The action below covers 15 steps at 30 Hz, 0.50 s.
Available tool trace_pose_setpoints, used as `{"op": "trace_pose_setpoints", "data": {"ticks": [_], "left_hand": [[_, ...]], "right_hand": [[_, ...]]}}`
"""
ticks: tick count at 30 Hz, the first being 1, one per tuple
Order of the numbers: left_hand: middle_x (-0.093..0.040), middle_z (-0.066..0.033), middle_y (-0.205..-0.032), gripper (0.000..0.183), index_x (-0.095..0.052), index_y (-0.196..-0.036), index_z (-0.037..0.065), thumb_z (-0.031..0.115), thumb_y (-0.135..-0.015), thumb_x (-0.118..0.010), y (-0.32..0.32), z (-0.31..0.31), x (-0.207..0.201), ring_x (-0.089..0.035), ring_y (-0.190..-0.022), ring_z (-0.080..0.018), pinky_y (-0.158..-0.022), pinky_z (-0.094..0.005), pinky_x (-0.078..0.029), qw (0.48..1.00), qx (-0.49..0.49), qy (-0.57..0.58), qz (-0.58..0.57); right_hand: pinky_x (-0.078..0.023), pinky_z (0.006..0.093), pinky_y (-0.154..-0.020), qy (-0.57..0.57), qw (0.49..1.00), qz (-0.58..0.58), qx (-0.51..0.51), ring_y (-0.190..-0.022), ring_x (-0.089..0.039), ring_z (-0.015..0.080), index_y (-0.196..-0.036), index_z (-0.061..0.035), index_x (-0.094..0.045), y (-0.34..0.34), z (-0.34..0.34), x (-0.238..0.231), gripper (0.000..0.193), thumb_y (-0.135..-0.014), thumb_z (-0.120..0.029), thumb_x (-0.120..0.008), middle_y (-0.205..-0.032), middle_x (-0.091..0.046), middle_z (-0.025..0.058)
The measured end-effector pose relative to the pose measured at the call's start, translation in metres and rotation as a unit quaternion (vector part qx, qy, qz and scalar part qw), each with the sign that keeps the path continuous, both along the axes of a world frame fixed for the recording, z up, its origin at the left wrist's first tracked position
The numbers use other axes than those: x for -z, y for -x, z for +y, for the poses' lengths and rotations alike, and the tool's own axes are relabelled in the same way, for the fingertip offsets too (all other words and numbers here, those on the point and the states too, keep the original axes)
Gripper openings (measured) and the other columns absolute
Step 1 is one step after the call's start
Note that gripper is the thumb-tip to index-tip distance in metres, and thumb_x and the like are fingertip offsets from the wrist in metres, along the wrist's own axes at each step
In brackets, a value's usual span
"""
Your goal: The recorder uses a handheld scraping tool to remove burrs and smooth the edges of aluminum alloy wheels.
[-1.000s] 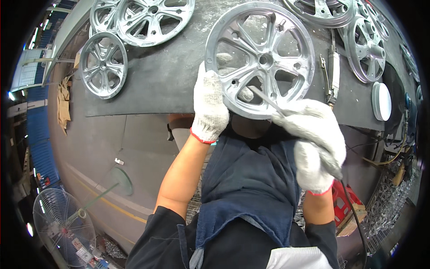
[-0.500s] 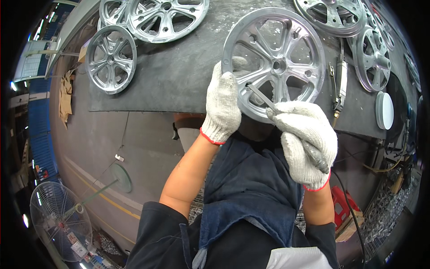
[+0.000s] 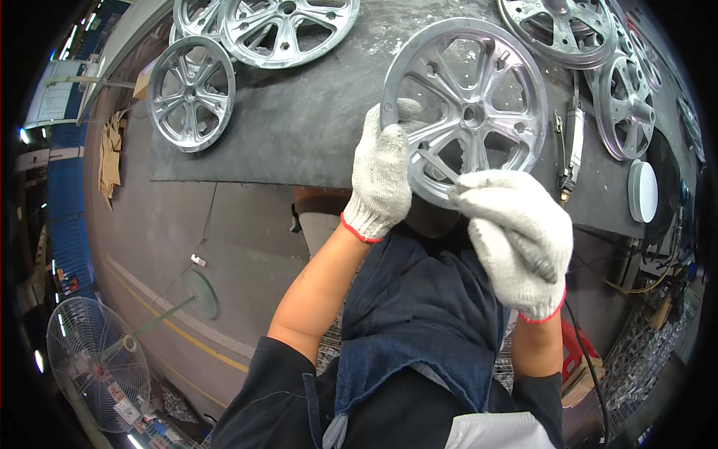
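Observation:
A silver metal spoked wheel (image 3: 474,136) is tilted up over the near edge of the dark workbench. My left hand (image 3: 380,179), in a white knit glove with a red cuff, grips its left rim, thumb in front and fingers behind. In my gloved right hand (image 3: 517,239) is a narrow-bladed metal hand tool (image 3: 440,165) with a grey handle, its rear end showing under the fingers. The blade points up and left, its tip at the lower left spoke near the rim. Whether the tip touches the metal I cannot tell.
Several similar wheels lie at the bench's back left (image 3: 288,34) and back right (image 3: 557,30); another wheel (image 3: 191,93) leans at the left. An air tool (image 3: 573,146) and a round pale disc (image 3: 642,191) are on the right. A fan (image 3: 99,364) stands lower left.
The whole view has shifted slightly, placing the wheel and both hands a little further right. The blade tip has moved slightly along the lower left spoke; both grips are unchanged.

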State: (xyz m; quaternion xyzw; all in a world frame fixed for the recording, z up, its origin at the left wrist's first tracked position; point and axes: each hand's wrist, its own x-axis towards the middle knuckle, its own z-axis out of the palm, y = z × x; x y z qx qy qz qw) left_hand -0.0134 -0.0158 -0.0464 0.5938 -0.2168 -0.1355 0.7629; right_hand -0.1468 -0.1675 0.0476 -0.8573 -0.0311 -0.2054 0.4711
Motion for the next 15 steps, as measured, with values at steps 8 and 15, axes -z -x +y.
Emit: {"op": "trace_pose_setpoints", "data": {"ticks": [8,15], "left_hand": [[-0.061,-0.0161,-0.128,0.063,-0.05,-0.144,-0.001,0.054,-0.114,-0.041,0.005,-0.001,-0.008,-0.067,-0.115,-0.0246,-0.097,-0.0392,-0.058,0.997,0.03,0.022,0.061],[-0.061,-0.0175,-0.128,0.065,-0.048,-0.145,-0.002,0.055,-0.112,-0.046,0.003,0.002,-0.005,-0.069,-0.11,-0.0256,-0.09,-0.0385,-0.061,0.996,0.042,0.025,0.071]], "right_hand": [[-0.059,0.0379,-0.091,-0.151,0.983,0.0,0.105,-0.098,-0.077,0.03,-0.111,0.0006,-0.08,0.003,0.012,0.012,0.022,-0.089,0.002,-0.079,-0.105,-0.08,0.0154],[-0.059,0.0366,-0.09,-0.13,0.983,0.021,0.125,-0.096,-0.077,0.0276,-0.111,-0.0004,-0.08,-0.001,0.017,0.009,0.022,-0.089,0.0,-0.082,-0.105,-0.08,0.013]]}}
